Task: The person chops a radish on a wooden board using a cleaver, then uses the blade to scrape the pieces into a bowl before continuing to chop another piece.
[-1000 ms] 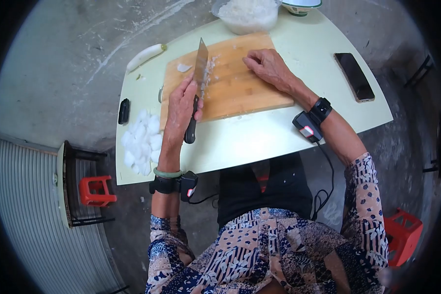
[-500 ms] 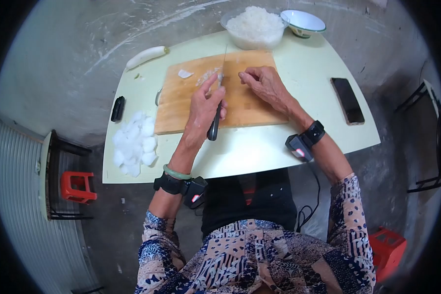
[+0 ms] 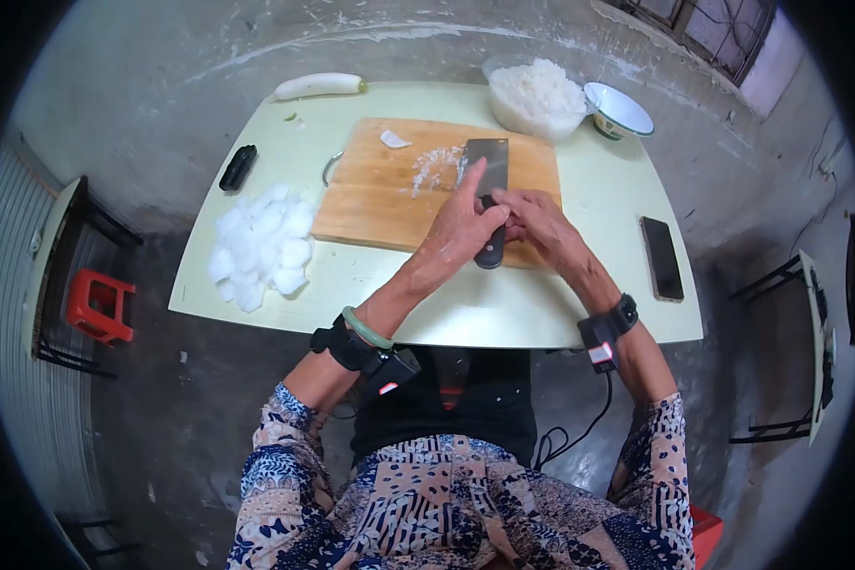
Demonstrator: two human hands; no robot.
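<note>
MID-CHOP, BOARD WORK: Your left hand [image 3: 461, 223] is closed round the handle of the cleaver [image 3: 486, 160], 1 finger stretched up along the blade, which shows its broad side to the camera over the cutting board [image 3: 370, 204]. Your right hand [image 3: 534, 217] is curled against the left at the handle; whether it grips or just touches can't be told. A small heap of minced white bits [image 3: 433, 169] lies just left of the blade, with 1 loose slice [image 3: 392, 141] near the board's far edge.

Judged from this, chopping is paused for a grip change. The next cut calls for the blade set edge-down, a firm 1-hand hold, and right-hand fingers kept off the edge.

The pale table [image 3: 503, 318] also carries a pile of white chunks [image 3: 261, 242] at left, a whole white radish [image 3: 318, 85], a tub of white shreds [image 3: 539, 90], an empty bowl [image 3: 617, 109], a phone [image 3: 662, 257] and a small black object [image 3: 237, 167]. Around it: bare concrete floor, a red stool [image 3: 100, 304] and a window [image 3: 722, 38] at the far right.
</note>
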